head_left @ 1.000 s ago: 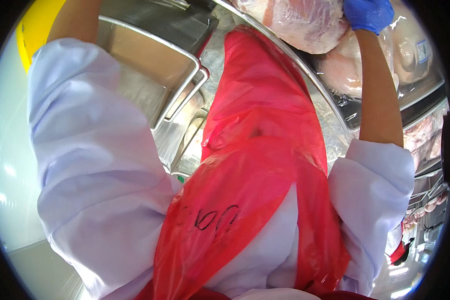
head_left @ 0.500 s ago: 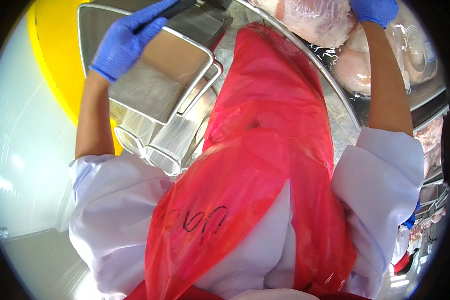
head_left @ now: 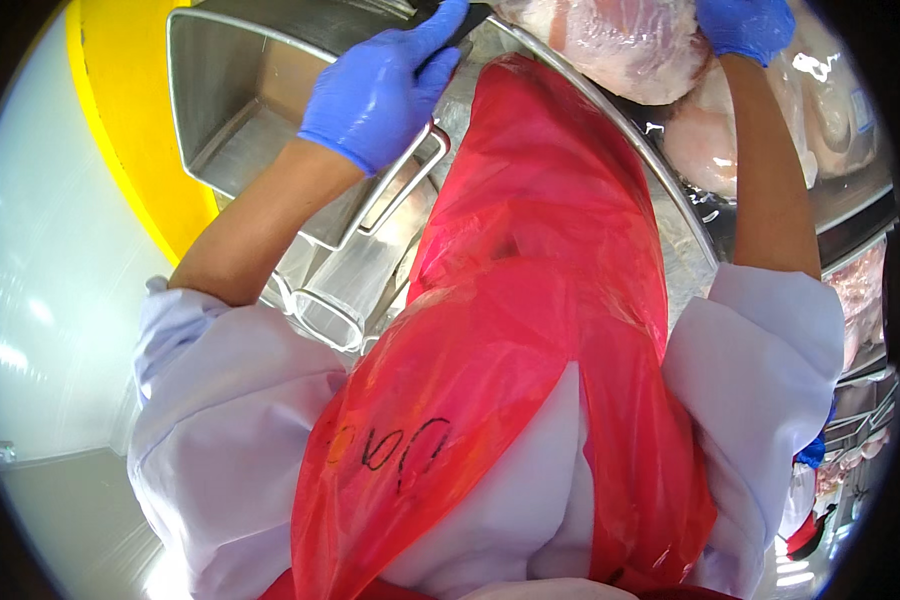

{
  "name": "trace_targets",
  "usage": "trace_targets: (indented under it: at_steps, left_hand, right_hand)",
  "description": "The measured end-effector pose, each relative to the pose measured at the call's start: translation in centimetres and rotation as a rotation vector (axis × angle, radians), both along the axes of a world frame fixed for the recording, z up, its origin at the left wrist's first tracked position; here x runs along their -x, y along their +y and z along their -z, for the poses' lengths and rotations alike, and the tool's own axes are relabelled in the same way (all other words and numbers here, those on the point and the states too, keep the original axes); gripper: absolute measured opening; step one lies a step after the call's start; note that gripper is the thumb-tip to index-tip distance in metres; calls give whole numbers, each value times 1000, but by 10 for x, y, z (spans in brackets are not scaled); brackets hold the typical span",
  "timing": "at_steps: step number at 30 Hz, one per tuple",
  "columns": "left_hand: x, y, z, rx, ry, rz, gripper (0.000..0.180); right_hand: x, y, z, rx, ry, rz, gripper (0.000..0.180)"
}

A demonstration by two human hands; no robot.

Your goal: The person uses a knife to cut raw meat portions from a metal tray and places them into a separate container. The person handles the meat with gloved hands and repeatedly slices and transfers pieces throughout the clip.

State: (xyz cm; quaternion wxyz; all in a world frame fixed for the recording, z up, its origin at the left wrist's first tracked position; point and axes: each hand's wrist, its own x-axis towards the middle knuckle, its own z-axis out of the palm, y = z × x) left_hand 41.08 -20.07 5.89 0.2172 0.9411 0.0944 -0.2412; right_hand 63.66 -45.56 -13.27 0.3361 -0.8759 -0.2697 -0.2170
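My left hand (head_left: 385, 95), in a blue glove, is closed around a black-handled tool (head_left: 467, 22). Its working end is out of sight or too unclear to name. That hand is above the right side of a rectangular metal bin (head_left: 245, 150). A large pale pink piece of meat (head_left: 630, 50) lies on the dark, wet work surface at the upper right. My right hand (head_left: 748, 28), also gloved in blue, is curled against the right edge of this meat. Its fingertips are hidden.
More meat in clear wrapping (head_left: 715, 140) lies under my right forearm. A curved metal rim (head_left: 635, 125) borders the work surface. Clear containers with wire rims (head_left: 335, 310) stand below the bin, and a yellow panel (head_left: 130, 110) rises at left. Another person's sleeve (head_left: 800, 495) shows at far right.
My left hand has moved right across the bin, carrying the black-handled tool toward the meat. My right hand stays beside the meat with only a slight shift.
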Motion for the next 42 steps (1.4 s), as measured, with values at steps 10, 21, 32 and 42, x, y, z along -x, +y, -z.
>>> trace_targets:
  at_steps: [10, 21, 32, 42]
  left_hand:
    - [2, -21, 8, -115, 98, -100, 46]
    - [20, -56, 11, -269, 44, -171, 51]
    - [25, -51, 26, -262, 47, -194, 53]
    - [78, -86, 107, -288, -207, -414, 53]
  right_hand:
    - [5, -1, -8, 51, 29, 31, 29]
    - [6, -2, -14, 86, 61, 59, 30]
    - [5, -6, -10, 83, 52, 74, 31]
    - [20, -3, -13, 122, -44, 73, 35]
